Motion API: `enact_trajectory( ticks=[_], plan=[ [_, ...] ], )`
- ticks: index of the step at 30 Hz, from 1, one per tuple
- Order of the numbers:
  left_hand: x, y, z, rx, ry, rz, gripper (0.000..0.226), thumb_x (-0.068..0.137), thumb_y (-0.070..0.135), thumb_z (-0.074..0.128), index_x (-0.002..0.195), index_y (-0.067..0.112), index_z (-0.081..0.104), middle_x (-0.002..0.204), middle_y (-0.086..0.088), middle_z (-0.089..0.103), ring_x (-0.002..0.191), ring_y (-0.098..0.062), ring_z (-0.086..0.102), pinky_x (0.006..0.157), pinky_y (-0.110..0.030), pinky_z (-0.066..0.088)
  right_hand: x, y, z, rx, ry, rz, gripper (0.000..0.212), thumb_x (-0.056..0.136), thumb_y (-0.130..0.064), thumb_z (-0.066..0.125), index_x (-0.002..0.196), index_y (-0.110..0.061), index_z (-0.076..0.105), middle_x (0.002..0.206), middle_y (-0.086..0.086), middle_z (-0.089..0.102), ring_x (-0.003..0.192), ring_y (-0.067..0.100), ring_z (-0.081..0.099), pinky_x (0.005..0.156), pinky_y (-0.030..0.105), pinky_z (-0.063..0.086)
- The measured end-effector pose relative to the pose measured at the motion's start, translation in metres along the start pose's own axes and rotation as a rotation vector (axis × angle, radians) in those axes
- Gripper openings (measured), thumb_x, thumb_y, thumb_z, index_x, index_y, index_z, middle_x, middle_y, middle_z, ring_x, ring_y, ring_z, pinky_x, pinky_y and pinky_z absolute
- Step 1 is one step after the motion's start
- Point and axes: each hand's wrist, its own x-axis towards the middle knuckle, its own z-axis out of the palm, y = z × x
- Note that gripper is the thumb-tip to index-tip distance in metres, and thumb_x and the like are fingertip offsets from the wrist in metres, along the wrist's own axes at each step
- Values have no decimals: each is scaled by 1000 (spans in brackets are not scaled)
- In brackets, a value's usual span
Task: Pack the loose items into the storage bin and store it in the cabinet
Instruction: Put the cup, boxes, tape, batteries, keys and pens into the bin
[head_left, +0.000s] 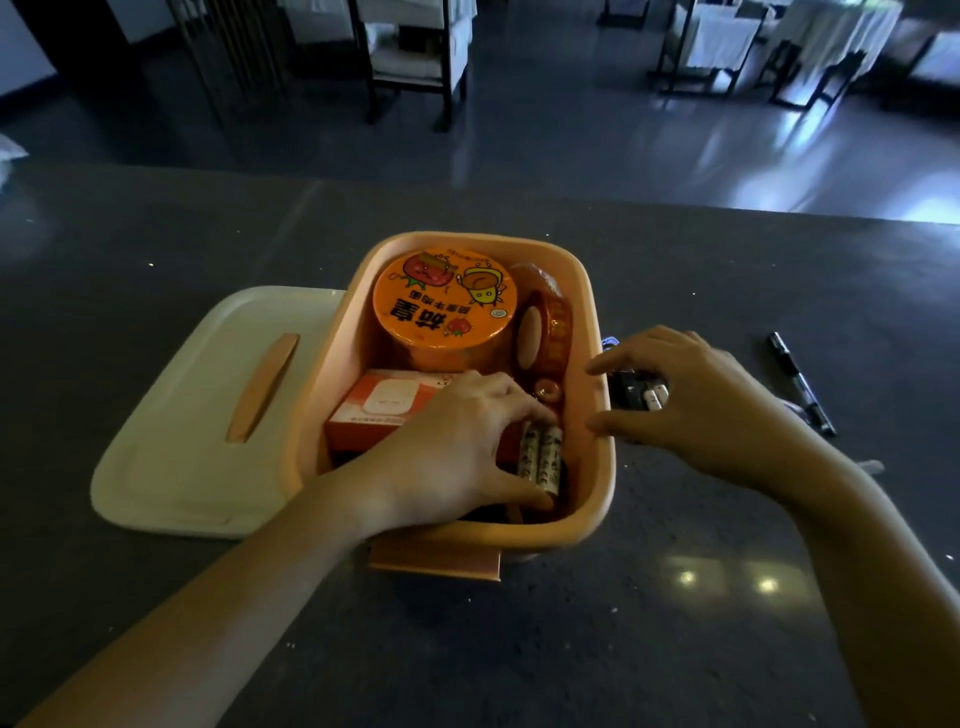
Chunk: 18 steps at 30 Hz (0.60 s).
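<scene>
- The left hand (457, 441) reaches inside the pale-orange rounded plastic storage bin (597, 467), which sits on the dark speckled stone counter (571, 649). Its fingertips and thumb pinch a pair of gold-patterned cylindrical batteries (543, 457) end to end. Smooth and round, they may roll apart or slide under other things if let go crooked.
- The right hand (696, 400) is spread wide and holds nothing. It hovers over small dark items with white ends (641, 396) just beside the bin's right wall. A hasty grab could scatter them toward the black pen (800, 384).
- The bin looks crowded: a glossy orange round noodle cup (444, 301), an upright orange tape roll (545, 332) and an orange-and-white cardboard box (384, 410).
- Anything standing proud may keep the cream matte lid with an orange strip handle (208, 415), lying at the bin's left, from seating.
</scene>
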Motion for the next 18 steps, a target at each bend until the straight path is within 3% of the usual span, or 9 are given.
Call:
enact_trajectory(
  ticks=[4, 8, 11, 16, 18],
  plan=[
    [5, 0, 5, 71, -26, 14, 57, 72, 49, 69, 124, 32, 53, 126, 18, 48, 116, 3, 33, 92, -8, 23, -6, 9, -3, 41, 30, 42, 43, 65, -55, 60, 105, -42, 53, 102, -18, 47, 100, 10, 45, 94, 43, 37],
    [7, 1, 3, -9, -6, 7, 54, 73, 51, 65, 124, 36, 52, 126, 21, 48, 114, 6, 33, 88, -4, 22, -13, 22, -6, 47, 45, 88, 41, 70, -46, 68, 109, -38, 57, 110, -12, 53, 104, 13, 49, 97, 46, 37],
    [13, 12, 4, -21, 42, 26, 52, 73, 54, 60, 121, 35, 53, 120, 20, 52, 110, 4, 41, 92, -13, 32, -22, 39, -6, 46, 83, 148, 38, 71, -39, 73, 106, -34, 60, 106, -11, 55, 101, 14, 53, 95, 43, 38],
    [28, 52, 20, -11, 159, 90, 47, 78, 46, 61, 123, 33, 52, 114, 21, 50, 105, 6, 40, 89, -6, 29, -41, 88, -15, 90, 104, 220, 31, 70, -34, 75, 99, -31, 64, 98, -7, 62, 94, 13, 57, 83, 30, 41],
    [39, 73, 32, -17, 193, 130, 46, 78, 41, 65, 122, 28, 55, 113, 17, 51, 105, 4, 41, 90, -4, 27, -48, 113, -20, 89, 83, 245, 32, 70, -34, 75, 100, -32, 63, 99, -8, 62, 96, 13, 57, 88, 34, 41]
  ],
)
